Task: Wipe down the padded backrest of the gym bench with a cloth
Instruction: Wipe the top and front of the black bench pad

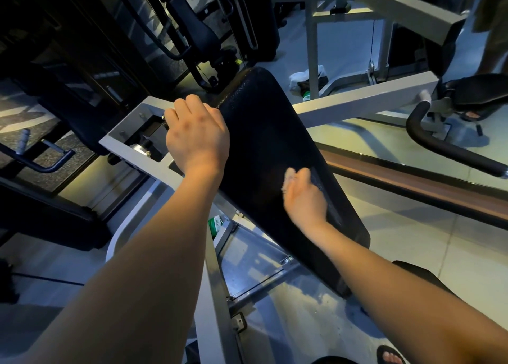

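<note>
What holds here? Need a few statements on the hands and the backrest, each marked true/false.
1. The left hand grips the left edge of the backrest. True.
2. The right hand hangs clear of the backrest. False: it lies on the pad, lower down than the left hand.
3. The backrest is red. False: it is black.
4. The right hand holds a dark cloth against the pad. True, though that hand is blurred and the cloth is hard to make out.
5. A foot in a sandal shows at the bottom edge. True.
</note>
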Tool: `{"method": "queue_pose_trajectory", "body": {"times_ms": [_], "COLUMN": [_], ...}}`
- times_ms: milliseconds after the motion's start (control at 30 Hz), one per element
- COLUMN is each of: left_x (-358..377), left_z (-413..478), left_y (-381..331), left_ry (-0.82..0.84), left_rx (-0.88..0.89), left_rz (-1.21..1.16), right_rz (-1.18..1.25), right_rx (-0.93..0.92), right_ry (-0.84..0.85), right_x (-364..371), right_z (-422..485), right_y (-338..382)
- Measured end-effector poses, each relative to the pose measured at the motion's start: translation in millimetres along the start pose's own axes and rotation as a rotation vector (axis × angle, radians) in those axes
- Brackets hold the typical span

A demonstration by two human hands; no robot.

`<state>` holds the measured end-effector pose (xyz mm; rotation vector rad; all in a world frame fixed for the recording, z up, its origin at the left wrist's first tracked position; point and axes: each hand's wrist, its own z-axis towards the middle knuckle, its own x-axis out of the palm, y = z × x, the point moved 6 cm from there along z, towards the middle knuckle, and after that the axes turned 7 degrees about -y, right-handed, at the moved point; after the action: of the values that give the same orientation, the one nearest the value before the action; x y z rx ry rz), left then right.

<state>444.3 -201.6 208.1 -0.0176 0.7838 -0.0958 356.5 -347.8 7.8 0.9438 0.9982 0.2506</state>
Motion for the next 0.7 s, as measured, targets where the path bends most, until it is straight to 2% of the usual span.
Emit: {"method": "queue_pose_trajectory", "body": {"times_ms": [67, 100, 200, 267, 300, 367, 433, 467, 567, 633, 700], "left_x": [0, 0, -1, -2, -2, -2, -2, -2, -1, -2, -2], "left_z": [0, 0, -1, -1, -1, -1, -1, -1, -1, -1, -1], "left_y": [-1, -1, -1, 0, 0, 0, 0, 0, 1, 2, 1], "left_ry": [-0.006, -0.008, -0.006, -0.008, -0.005, -0.003, -0.008, -0.007, -0.005, -0.007, -0.009], "left_rx": [0.002, 0.000, -0.002, -0.001, -0.001, 0.000, 0.005, 0.006, 0.002, 0.001, 0.003], "left_rz": [0.001, 0.004, 0.006, 0.003, -0.002, -0.011, -0.012, -0.012, -0.018, -0.025, -0.024], "right_rz": [-0.015, 0.022, 0.200, 0.171, 0.127, 0.058, 0.039, 0.097, 0.398, 0.482, 0.479], "right_rx": [0.110, 0.100, -0.134, -0.253, -0.229, -0.052, 0.127, 0.155, 0.098, 0.038, 0.065], "right_ry": [-0.015, -0.011, 0.029, 0.033, 0.011, -0.014, 0.044, 0.084, 0.147, 0.097, 0.011], "right_x": [0, 0, -1, -4, -5, -7, -7, -6, -11, -20, -20], "right_z": [2, 4, 6, 7, 10, 17, 21, 22, 33, 45, 58], "right_y": [-16, -8, 49, 64, 56, 20, -9, -12, 17, 40, 44]}}
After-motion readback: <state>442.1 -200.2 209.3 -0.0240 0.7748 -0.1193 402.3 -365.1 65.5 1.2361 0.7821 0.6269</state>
